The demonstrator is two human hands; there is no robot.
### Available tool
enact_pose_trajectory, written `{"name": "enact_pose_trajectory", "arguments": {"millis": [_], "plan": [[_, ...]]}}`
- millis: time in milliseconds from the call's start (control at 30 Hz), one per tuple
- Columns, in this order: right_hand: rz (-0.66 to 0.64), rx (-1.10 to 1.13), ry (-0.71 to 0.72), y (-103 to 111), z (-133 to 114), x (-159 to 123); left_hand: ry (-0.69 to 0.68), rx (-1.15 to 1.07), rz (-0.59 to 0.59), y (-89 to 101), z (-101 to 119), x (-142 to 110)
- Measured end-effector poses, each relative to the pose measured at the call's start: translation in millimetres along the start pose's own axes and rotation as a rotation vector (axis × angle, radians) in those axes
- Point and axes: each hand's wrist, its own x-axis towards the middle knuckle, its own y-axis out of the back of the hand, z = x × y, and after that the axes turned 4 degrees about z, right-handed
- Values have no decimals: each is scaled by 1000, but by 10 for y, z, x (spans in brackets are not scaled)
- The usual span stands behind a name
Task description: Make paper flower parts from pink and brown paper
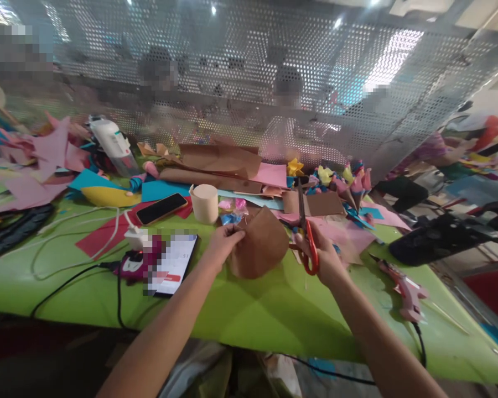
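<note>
My left hand point(227, 243) pinches the left edge of a brown sheet piece point(260, 246), perhaps felt or paper, with a curved lower outline and a pointed top. In my right hand point(321, 251) is a pair of scissors point(311, 249) with orange-red handles; the dark blades point up and away from me, apart from the brown piece. Behind the piece lie small pink and blue wrapped bits point(232, 218). A cream roll point(205, 203) stands just beyond my left hand. My right fingers are partly hidden by the scissor handles.
A pink glue gun point(409, 293) lies at right by a dark bottle point(440, 240). Two phones, a lit one point(172, 265) and a dark one point(161, 209), rest left near a power strip point(135, 265) with cables. Coloured sheets and paper flowers point(352, 185) line the back.
</note>
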Motion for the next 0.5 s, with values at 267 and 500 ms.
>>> {"name": "enact_pose_trajectory", "arguments": {"millis": [267,500], "plan": [[-302,-456,78,585,-178,-265,-20,-120,173,88,38,60],[-445,-724,82,457,-248,-366,-7,-146,143,86,67,28]]}}
